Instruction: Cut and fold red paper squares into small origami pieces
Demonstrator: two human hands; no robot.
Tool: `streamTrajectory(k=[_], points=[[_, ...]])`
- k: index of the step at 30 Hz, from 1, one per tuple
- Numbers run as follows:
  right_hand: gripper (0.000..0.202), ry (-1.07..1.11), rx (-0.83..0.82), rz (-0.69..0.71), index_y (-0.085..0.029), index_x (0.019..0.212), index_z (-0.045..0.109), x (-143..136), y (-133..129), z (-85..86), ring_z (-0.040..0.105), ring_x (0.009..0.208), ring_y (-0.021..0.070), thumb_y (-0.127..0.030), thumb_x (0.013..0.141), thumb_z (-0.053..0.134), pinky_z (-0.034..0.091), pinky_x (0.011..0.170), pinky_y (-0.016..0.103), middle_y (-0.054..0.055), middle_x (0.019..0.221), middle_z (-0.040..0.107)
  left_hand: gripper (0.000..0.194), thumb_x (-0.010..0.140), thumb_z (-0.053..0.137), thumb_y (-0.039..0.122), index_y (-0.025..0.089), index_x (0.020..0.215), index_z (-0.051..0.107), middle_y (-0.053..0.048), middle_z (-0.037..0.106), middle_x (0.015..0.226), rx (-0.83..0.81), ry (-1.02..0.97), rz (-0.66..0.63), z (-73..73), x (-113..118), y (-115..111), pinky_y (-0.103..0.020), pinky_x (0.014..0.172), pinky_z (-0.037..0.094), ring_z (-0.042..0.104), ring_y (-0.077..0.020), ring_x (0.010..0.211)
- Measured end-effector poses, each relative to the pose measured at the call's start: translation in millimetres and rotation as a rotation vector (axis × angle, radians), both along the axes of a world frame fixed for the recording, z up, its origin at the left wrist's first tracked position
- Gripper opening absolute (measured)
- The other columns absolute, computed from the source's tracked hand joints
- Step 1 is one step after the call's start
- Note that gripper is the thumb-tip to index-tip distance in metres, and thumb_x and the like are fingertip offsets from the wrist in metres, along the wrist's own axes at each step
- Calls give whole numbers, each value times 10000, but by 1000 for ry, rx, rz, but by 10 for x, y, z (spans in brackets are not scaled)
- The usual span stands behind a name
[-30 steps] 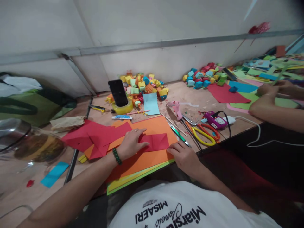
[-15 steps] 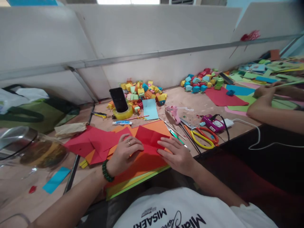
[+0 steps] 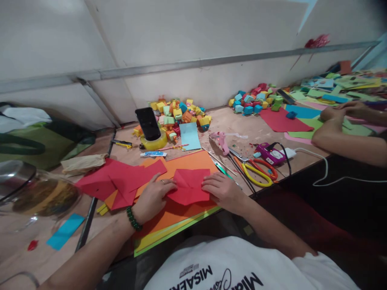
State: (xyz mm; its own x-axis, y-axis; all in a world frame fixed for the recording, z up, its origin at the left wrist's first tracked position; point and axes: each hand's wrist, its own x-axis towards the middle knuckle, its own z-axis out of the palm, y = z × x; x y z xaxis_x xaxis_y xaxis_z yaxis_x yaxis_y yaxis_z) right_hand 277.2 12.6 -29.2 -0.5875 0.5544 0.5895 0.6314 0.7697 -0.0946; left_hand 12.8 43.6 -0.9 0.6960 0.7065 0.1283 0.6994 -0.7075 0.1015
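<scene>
A creased red paper (image 3: 191, 187) lies over a stack of orange sheets (image 3: 198, 161), with yellow and green edges showing at the front. My left hand (image 3: 154, 197) grips its left edge, fingertips on the paper and thumb out of sight. At the right edge, my right hand (image 3: 222, 191) holds the same paper with its fingers together. More red paper pieces (image 3: 123, 181) are spread to the left of my left hand. A green bead bracelet circles my left wrist.
Behind the paper are a phone (image 3: 148, 124) on a tape roll, small paper boxes (image 3: 175, 114) and a pink glue gun (image 3: 220, 141). Scissors (image 3: 256, 173) and a purple power adapter (image 3: 270, 154) lie right. Another person's hands (image 3: 335, 117) are far right; a glass jug (image 3: 42, 193) stands left.
The red paper, earlier partly raised with a fold, now lies flatter and more spread out. My hands have closed in on its two side edges. The view has shifted slightly.
</scene>
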Motion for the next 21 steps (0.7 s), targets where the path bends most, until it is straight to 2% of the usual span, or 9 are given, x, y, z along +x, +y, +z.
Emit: streamTrajectory(k=[3,6,9,11,13,16,19,21], points=[[227,-127,81,-46,-182,755,609,-100,-74,111,525,664,168,-71,874,452,431,726,320,36,650,602,582,663,545,72,248,1216,601,-120,627,1266,141,3,11,60,126,-185,-603,1014,332,550,-340,1169],[227,-158,83,-41,-174,717,604,-237,-171,165,494,655,180,-98,872,456,416,682,323,45,643,578,388,754,578,144,223,1127,646,-120,690,1108,168,-42,-92,57,263,-351,-492,880,462,622,-298,998],[158,-126,-32,-2,-161,876,644,-279,-188,115,560,851,213,-117,845,496,448,791,354,85,866,661,274,746,533,71,190,933,695,-89,733,889,141,-96,-126,8,295,-400,-365,683,513,655,-230,761],[309,-112,-151,32,-149,1079,625,-218,-143,53,559,1032,234,-79,794,530,442,905,388,105,1070,667,366,696,482,3,195,917,701,-69,748,886,93,-141,-118,-25,242,-392,-336,676,525,671,-207,742],[421,-98,-266,68,-146,1149,605,-112,-74,4,568,1068,233,-27,752,534,453,924,399,103,1108,670,475,640,437,-36,209,948,702,-51,757,925,32,-199,-91,-50,156,-387,-354,788,535,692,-202,826],[291,19,-391,100,-166,1032,650,19,16,-10,627,932,196,-30,822,500,511,831,352,77,961,707,491,617,442,-20,222,956,702,-45,757,948,-91,-284,-1,-78,33,-406,-412,909,511,688,-217,930],[238,201,-496,120,-191,1089,631,22,58,27,655,908,179,-119,886,531,539,803,326,67,953,718,346,692,508,59,214,928,707,-68,751,954,-197,-379,113,-98,-30,-431,-396,831,544,686,-228,900],[351,284,-573,126,-210,1209,571,-40,74,48,661,963,179,-148,864,585,539,842,333,68,1022,715,228,763,527,135,207,865,717,-80,743,939,-243,-468,181,-106,-45,-430,-362,762,558,687,-220,859]])
